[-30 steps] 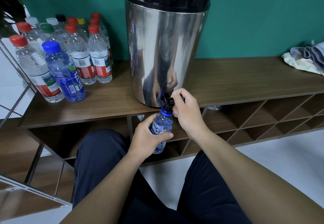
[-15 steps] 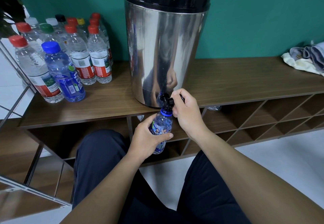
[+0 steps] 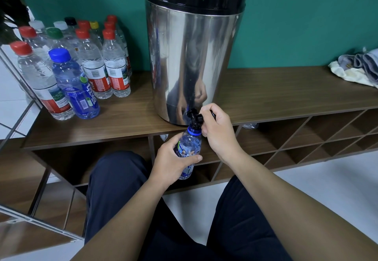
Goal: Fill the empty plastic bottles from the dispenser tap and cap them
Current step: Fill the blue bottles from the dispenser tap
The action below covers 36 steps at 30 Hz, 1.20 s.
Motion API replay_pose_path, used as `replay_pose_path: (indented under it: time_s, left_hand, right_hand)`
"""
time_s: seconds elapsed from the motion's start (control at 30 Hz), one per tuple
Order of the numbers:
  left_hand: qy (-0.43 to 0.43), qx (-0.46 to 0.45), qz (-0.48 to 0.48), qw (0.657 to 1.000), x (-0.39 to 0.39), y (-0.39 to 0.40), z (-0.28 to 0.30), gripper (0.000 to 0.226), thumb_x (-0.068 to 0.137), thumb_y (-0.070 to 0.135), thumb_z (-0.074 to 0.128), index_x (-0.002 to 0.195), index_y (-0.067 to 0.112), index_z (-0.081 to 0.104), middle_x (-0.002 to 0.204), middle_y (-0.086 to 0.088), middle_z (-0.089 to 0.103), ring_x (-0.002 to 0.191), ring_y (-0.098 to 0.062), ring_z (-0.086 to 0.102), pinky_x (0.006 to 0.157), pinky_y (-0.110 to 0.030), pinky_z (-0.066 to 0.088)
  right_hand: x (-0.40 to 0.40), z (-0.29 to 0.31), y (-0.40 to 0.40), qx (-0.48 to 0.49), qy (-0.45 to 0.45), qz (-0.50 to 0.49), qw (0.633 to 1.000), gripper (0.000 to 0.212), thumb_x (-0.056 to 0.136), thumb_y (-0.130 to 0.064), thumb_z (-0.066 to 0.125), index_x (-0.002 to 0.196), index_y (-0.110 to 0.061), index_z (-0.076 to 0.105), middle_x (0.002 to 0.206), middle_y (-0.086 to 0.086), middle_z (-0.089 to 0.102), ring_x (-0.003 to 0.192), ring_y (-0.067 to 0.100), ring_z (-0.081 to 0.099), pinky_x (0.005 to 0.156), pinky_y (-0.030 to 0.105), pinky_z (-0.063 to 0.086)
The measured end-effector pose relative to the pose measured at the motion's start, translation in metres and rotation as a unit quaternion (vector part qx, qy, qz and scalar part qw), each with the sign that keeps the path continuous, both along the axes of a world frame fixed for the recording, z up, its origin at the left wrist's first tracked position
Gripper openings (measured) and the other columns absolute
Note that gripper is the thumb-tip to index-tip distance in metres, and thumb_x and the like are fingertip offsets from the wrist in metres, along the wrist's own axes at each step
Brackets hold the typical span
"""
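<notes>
A tall steel dispenser with a black lid stands on the wooden shelf. Its black tap juts over the shelf's front edge. My left hand grips a small blue-tinted plastic bottle by its body, with the uncapped blue neck right under the tap spout. My right hand is curled around the tap's black lever. The bottle's lower half is hidden behind my fingers.
Several capped bottles, mostly red-topped plus one blue, stand in a cluster on the shelf's left end. Folded cloths lie at the far right. Open cubby compartments run below the shelf. My knees are under my arms.
</notes>
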<state>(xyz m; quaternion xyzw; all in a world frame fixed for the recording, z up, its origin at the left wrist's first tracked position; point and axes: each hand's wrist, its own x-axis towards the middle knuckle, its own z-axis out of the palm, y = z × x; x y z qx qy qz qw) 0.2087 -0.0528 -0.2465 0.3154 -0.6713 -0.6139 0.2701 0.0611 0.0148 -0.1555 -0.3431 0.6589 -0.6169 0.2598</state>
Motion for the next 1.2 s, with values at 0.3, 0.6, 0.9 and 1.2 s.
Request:
replay_pose_path:
  time_s: [0.3, 0.6, 0.9, 1.2]
  left_hand:
    - [-0.002, -0.008, 0.0, 1.0, 0.0009, 0.003, 0.0049, 0.075, 0.076, 0.015, 0.104, 0.141, 0.033, 0.07, 0.122, 0.012, 0.082, 0.114, -0.01, 0.079, 0.108, -0.049, 0.062]
    - [0.004, -0.005, 0.0, 1.0, 0.0001, 0.0008, 0.0001, 0.077, 0.074, 0.017, 0.105, 0.142, 0.033, 0.07, 0.124, 0.009, 0.082, 0.117, -0.014, 0.078, 0.11, -0.053, 0.06]
    - [0.012, -0.007, 0.0, 1.0, 0.0, 0.0009, -0.0009, 0.075, 0.075, 0.011, 0.104, 0.14, 0.031, 0.072, 0.123, 0.007, 0.083, 0.116, -0.016, 0.079, 0.111, -0.053, 0.06]
    - [0.007, 0.001, -0.002, 1.0, -0.0003, 0.0004, -0.0007, 0.077, 0.074, 0.018, 0.105, 0.142, 0.034, 0.07, 0.124, 0.009, 0.083, 0.116, -0.015, 0.079, 0.11, -0.053, 0.06]
  right_hand:
    - [0.0014, 0.0021, 0.0012, 0.001, 0.001, -0.001, 1.0, 0.028, 0.116, -0.03, 0.054, 0.093, -0.015, 0.06, 0.06, -0.004, 0.041, 0.059, 0.016, 0.035, 0.059, 0.035, 0.033]
    - [0.0019, 0.0023, 0.0015, 0.004, 0.006, 0.0, 1.0, 0.028, 0.116, -0.03, 0.053, 0.092, -0.016, 0.06, 0.059, -0.006, 0.042, 0.058, 0.015, 0.037, 0.06, 0.036, 0.034]
    - [0.0021, 0.0019, 0.0013, 0.0, -0.001, 0.0, 1.0, 0.027, 0.115, -0.029, 0.054, 0.092, -0.016, 0.059, 0.06, -0.005, 0.038, 0.058, 0.016, 0.033, 0.058, 0.035, 0.031]
    - [0.0015, 0.0026, 0.0021, 0.006, 0.003, 0.004, 1.0, 0.028, 0.116, -0.031, 0.053, 0.094, -0.014, 0.059, 0.06, -0.006, 0.039, 0.058, 0.015, 0.033, 0.058, 0.035, 0.032]
